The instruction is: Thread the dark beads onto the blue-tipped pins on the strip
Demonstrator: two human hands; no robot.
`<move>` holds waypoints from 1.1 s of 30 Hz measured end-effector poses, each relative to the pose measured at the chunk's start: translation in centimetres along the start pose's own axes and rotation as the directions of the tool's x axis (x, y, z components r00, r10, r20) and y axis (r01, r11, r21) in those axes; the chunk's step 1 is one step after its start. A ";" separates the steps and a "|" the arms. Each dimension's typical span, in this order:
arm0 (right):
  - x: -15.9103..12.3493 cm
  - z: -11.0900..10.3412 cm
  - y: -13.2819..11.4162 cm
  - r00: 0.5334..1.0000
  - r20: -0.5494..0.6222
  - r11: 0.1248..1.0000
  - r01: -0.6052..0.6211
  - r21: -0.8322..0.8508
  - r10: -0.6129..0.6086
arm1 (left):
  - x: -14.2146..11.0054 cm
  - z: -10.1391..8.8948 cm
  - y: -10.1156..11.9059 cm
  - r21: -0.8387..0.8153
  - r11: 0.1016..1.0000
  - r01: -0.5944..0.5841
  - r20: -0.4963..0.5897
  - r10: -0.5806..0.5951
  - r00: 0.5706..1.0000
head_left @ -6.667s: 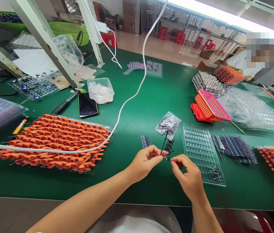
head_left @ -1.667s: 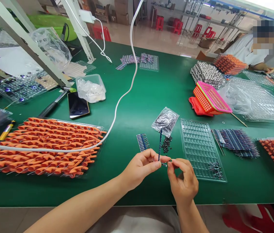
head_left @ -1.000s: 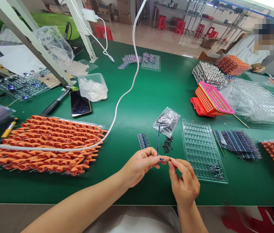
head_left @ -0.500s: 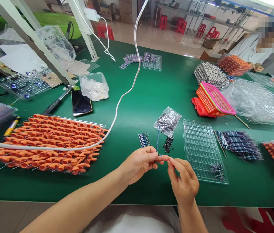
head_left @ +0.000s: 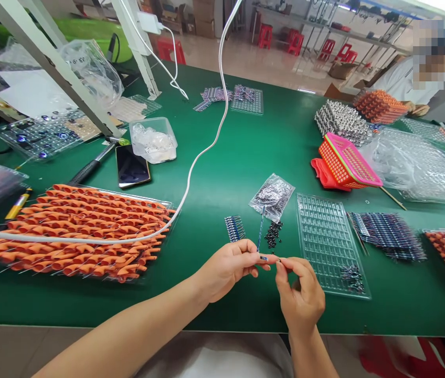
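My left hand [head_left: 231, 269] is closed on a thin blue patterned stick [head_left: 261, 231], which sticks up from between thumb and fingers. Close by on the right, my right hand [head_left: 303, 296] pinches a tiny black piece [head_left: 279, 261] at its fingertips, near the tip of the left forefinger. Beyond the hands lie a loose pile of small black pieces [head_left: 273, 235] and a clear bag [head_left: 272, 197] full of dark bits. A short row of blue patterned pieces with wire ends [head_left: 234, 229] is just past my left hand.
Right of my hands lies a clear ribbed tray [head_left: 322, 236] with small wired parts in one corner. Further right is a stack of blue patterned strips [head_left: 388, 235]. Orange parts [head_left: 76, 231] fill a tray at left, crossed by a white cable [head_left: 191, 176]. A pink basket [head_left: 350, 160] stands behind.
Both hands have shifted slightly right and down, with the blue stick moving along. The black piece at my right fingertips is now easier to see.
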State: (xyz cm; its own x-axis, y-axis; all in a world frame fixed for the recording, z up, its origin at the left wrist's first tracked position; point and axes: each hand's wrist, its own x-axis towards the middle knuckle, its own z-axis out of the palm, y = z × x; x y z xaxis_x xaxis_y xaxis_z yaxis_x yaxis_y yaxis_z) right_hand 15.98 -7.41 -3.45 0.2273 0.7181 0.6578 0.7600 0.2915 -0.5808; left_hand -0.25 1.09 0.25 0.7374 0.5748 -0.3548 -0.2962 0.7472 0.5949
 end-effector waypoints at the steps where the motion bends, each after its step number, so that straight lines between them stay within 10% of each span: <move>1: -0.1 -0.1 0.0 1.000 0.004 1.000 -0.010 0.020 0.009 | 0.0 0.0 -0.1 0.022 1.000 -0.016 0.005 0.016 1.000; 8: -0.3 -0.3 0.1 0.998 0.042 0.989 -0.041 0.139 0.035 | -0.2 -0.2 -0.6 0.168 0.971 -0.168 0.047 0.162 0.986; 33: 0.3 0.0 0.5 0.987 0.053 0.981 0.159 -0.108 -0.154 | -0.1 0.0 0.4 0.092 0.994 -0.050 -0.050 0.054 0.997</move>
State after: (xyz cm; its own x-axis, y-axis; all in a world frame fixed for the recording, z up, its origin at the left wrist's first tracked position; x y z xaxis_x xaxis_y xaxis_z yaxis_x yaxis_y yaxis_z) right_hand 16.46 -7.04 -3.52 0.0745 0.6973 0.7129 0.8476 0.3324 -0.4137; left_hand -0.44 1.33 0.49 0.6887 0.6307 -0.3577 -0.2751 0.6837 0.6759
